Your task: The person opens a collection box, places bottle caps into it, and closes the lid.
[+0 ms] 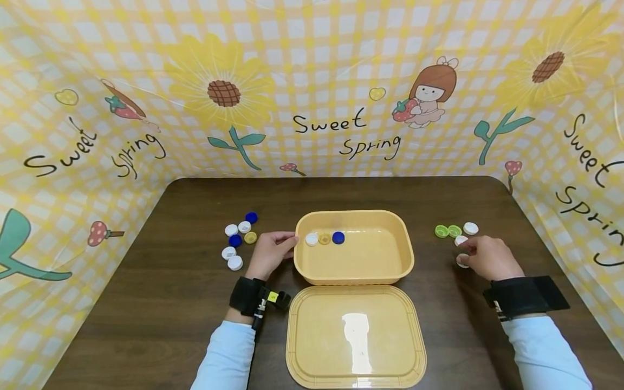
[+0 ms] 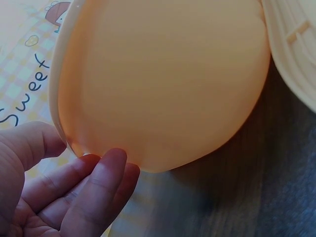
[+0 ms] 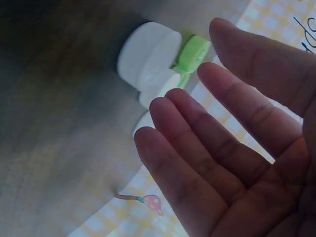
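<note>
My left hand [image 1: 270, 254] pinches the left rim of a yellow plastic box [image 1: 363, 276]; the left wrist view shows the thumb and fingertips at the rim. Inside the box lie a white bottle cap [image 1: 311, 239], a yellow cap [image 1: 324, 238] and a blue cap [image 1: 338, 237]. Over the right-hand caps hovers my right hand [image 1: 492, 259], its fingers loosely extended and holding nothing in the right wrist view. Near its fingertips are a white cap [image 1: 460, 240] and another white cap [image 1: 462, 262], both partly covered by the hand. Beyond are green caps [image 1: 441, 232] and a white cap [image 1: 470, 228].
Left of the box lies a group of white, blue and yellow caps [image 1: 235, 240]. A flat yellow lid [image 1: 322, 336] rests on the dark wooden table [image 1: 146, 303] in front of the box. Patterned yellow checked cloth [image 1: 312, 65] surrounds the table's back and sides.
</note>
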`<state>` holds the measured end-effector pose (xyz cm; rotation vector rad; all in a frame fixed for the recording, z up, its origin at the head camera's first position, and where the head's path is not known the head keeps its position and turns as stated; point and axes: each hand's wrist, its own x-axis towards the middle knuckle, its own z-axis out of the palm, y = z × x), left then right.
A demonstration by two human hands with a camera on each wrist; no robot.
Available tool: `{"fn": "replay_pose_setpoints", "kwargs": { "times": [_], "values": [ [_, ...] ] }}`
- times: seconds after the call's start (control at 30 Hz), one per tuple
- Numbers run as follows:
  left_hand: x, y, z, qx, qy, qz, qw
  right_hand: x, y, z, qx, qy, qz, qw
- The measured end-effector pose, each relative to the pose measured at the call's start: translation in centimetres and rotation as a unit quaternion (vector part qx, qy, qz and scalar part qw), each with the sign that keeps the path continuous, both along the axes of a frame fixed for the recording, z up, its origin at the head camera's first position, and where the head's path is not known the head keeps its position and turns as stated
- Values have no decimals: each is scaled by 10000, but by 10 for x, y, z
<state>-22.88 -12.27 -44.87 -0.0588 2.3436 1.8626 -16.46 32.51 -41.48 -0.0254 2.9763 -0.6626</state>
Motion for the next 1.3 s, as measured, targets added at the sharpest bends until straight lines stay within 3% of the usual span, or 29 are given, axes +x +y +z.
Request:
{"fn": "replay_pose_setpoints", "kwargs": {
  "times": [0.23, 0.67, 1.3],
  "values": [
    [0, 0, 0, 39, 14, -4, 10000, 1, 2, -7, -32, -210, -207, 9996],
    [1, 0, 1, -3, -18, -2, 10000, 0, 3, -17, 12, 105, -85, 9999],
    [1, -1, 2, 27, -46, -28, 10000, 2, -2, -15, 7, 258, -36, 9997]
  ]
}}
